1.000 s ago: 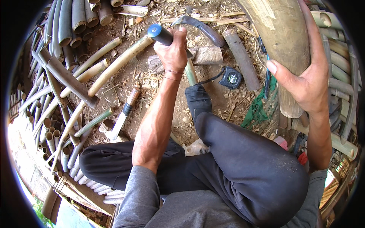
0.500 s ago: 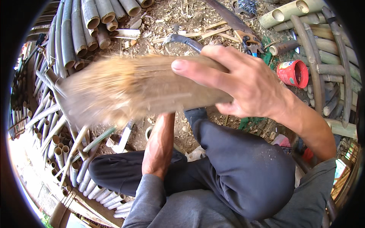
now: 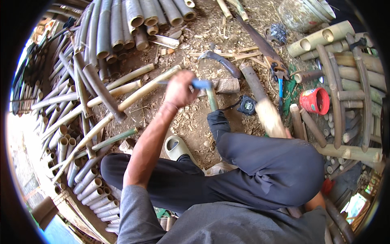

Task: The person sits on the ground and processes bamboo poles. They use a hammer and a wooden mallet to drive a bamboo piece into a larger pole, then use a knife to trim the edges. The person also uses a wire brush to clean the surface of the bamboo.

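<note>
From my remote seat I see a red cup [image 3: 315, 101] at three o'clock, a handsaw [image 3: 260, 42] at one, stacked bamboo poles [image 3: 134, 18] at eleven, and a tape measure [image 3: 246, 105] near centre.

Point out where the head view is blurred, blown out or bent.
Head view: the left hand and its blue-handled tool are smeared by motion, as is the pale bamboo piece near the right knee; the right hand is hidden. The lower left edge is overexposed to white. The bamboo poles curve toward the rim from fisheye distortion, inside black corners.
</note>
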`<state>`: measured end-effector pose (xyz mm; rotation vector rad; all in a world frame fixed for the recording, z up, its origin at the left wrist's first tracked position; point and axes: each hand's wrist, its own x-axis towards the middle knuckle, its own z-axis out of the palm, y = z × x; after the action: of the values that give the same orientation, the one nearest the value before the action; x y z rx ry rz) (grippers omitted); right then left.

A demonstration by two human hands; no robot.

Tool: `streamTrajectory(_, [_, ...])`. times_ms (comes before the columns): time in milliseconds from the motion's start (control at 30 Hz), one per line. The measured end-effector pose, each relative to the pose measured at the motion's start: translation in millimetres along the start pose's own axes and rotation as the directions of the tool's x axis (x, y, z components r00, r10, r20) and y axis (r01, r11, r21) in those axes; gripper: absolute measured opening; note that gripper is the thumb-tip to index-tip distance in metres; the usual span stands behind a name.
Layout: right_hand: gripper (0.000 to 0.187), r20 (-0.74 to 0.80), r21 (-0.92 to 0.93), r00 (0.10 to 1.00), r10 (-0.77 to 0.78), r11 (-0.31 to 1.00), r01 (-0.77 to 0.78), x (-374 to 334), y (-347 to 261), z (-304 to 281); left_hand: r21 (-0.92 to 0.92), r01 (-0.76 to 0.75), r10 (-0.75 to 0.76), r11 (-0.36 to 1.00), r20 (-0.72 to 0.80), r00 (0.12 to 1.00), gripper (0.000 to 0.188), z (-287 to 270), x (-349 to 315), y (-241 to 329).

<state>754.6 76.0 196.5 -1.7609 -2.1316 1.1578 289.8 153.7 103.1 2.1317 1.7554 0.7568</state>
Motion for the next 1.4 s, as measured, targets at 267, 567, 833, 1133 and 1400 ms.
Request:
streamTrajectory(267, [0.103, 0.162, 0.040, 0.962, 0.218, 0.973, -0.227, -59, 58, 15, 0.404, -0.076, -0.241, 0.912, 0.676, 0.696, 0.020, 78, -120, 1])
streamTrajectory(567, [0.102, 0.239, 0.011, 0.915, 0.324, 0.942, -0.336, -76, 109, -1, 0.320, -0.666, 0.071, 0.674, 0.869, 0.490, 0.047, 116, -36, 68])
streamTrajectory(833, [0.102, 0.247, -0.014, 0.904, 0.348, 0.934, -0.356, -73, 117, -16, -0.061, 0.555, -0.469, 0.830, 0.463, 0.752, 0.040, 80, -62, 50])
streamTrajectory(1133, [0.102, 0.252, -0.021, 0.919, 0.303, 0.951, -0.308, -68, 107, -21, -0.308, 0.844, -0.776, 0.440, 0.342, 0.530, 0.059, 155, -59, 34])
streamTrajectory(1400, [0.102, 0.284, -0.021, 0.896, 0.341, 0.937, -0.350, -86, 125, -7, -0.275, 0.859, -0.803, 0.432, 0.317, 0.505, 0.056, 152, -53, 47])
